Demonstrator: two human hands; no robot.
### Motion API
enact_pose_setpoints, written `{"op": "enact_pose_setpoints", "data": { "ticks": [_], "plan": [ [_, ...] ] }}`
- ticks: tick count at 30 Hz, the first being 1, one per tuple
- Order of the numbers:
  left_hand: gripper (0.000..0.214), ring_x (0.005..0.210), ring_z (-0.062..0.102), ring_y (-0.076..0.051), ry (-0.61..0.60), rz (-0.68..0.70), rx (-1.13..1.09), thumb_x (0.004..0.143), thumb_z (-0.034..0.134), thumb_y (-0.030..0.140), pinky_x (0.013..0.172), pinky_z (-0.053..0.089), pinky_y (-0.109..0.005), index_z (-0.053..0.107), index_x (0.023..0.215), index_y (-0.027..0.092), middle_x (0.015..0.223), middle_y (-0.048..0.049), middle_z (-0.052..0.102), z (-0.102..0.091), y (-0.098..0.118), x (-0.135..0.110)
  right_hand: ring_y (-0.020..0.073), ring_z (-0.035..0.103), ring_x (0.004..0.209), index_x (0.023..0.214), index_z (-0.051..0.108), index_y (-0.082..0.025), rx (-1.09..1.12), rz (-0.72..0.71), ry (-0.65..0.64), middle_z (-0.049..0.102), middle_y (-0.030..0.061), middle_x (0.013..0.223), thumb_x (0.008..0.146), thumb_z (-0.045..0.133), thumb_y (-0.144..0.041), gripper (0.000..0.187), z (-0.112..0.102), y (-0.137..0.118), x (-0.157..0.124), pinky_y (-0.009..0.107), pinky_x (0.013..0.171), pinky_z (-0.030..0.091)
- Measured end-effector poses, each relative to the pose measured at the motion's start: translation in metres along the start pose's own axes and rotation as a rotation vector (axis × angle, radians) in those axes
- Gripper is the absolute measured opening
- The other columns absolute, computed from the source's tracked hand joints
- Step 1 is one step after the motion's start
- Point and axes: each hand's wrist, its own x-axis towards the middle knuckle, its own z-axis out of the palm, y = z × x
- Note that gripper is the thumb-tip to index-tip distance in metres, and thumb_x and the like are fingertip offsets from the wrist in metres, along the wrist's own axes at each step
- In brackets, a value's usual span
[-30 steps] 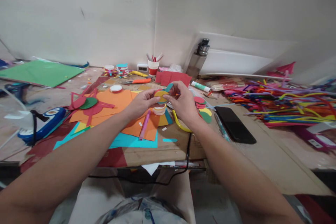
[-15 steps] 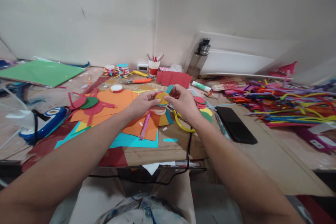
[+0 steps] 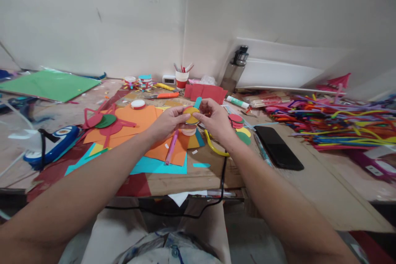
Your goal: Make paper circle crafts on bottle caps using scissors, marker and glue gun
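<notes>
Between my two hands is a yellow paper disc (image 3: pixel 192 114), with a red edge showing behind its upper rim. A blue paper strip (image 3: pixel 198 102) sticks up from the disc's top right. My left hand (image 3: pixel 173 119) pinches the disc's left side between thumb and fingers. On the right side, my right hand (image 3: pixel 213 117) presses its thumb on the disc, its fingers curled behind. Just under the hands, a white round piece (image 3: pixel 189 132) stands on the sheets. A purple pen-like stick (image 3: pixel 172 147) lies across the orange paper (image 3: pixel 161 154).
A black phone (image 3: pixel 278 147) lies right, beside a heap of coloured pipe cleaners (image 3: pixel 340 121). Red, yellow and green discs (image 3: pixel 243 134) sit near my right hand. Left are a blue stapler-like tool (image 3: pixel 55 148) and red paper cut-outs (image 3: pixel 111 126). A black cable (image 3: pixel 222 177) hangs over the table edge.
The yellow disc has turned slightly to face the camera more, and the blue strip now stands more upright. Both hands keep their hold in nearly the same place.
</notes>
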Motion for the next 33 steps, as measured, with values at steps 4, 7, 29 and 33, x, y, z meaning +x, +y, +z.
{"op": "enact_pose_setpoints", "data": {
  "ticks": [4,7,29,33],
  "plan": [
    [0.032,0.092,0.069,-0.018,0.011,0.017,0.056,0.077,0.078,0.037,0.087,0.059,-0.037,0.071,0.099,0.016,0.104,-0.0074,0.072,-0.002,-0.003,0.001,0.0111,0.044,0.064,0.075,0.05,-0.022,-0.018,0.005,0.007,0.048,-0.0048,0.069,0.073,0.068,-0.03,0.02,0.002,0.005,-0.001,0.026,0.059,0.037],
    [0.033,0.09,0.069,-0.018,0.003,0.031,0.093,0.077,0.078,0.039,0.086,0.059,-0.037,0.07,0.099,0.016,0.103,-0.0067,0.071,-0.003,-0.005,0.002,0.0113,0.044,0.064,0.076,0.05,-0.022,-0.02,0.012,0.02,0.049,-0.0045,0.07,0.073,0.068,-0.031,0.02,0.004,0.008,-0.001,0.026,0.059,0.038],
    [0.036,0.095,0.072,-0.025,0.048,-0.026,-0.049,0.081,0.073,0.044,0.086,0.06,-0.04,0.068,0.097,0.013,0.098,-0.0119,0.074,0.007,-0.002,-0.001,0.011,0.054,0.068,0.077,0.063,-0.021,0.356,0.23,0.114,0.061,-0.003,0.074,0.068,0.076,-0.044,0.028,0.003,0.013,0.005,0.025,0.064,0.045],
    [0.03,0.097,0.072,-0.026,0.059,-0.03,-0.053,0.084,0.07,0.039,0.087,0.059,-0.042,0.069,0.096,0.011,0.098,-0.0133,0.074,0.006,-0.002,-0.001,0.0114,0.055,0.068,0.074,0.063,-0.021,0.495,0.309,0.115,0.061,-0.0037,0.073,0.06,0.081,-0.043,0.031,0.003,0.011,0.004,0.025,0.062,0.046]
  ]
}}
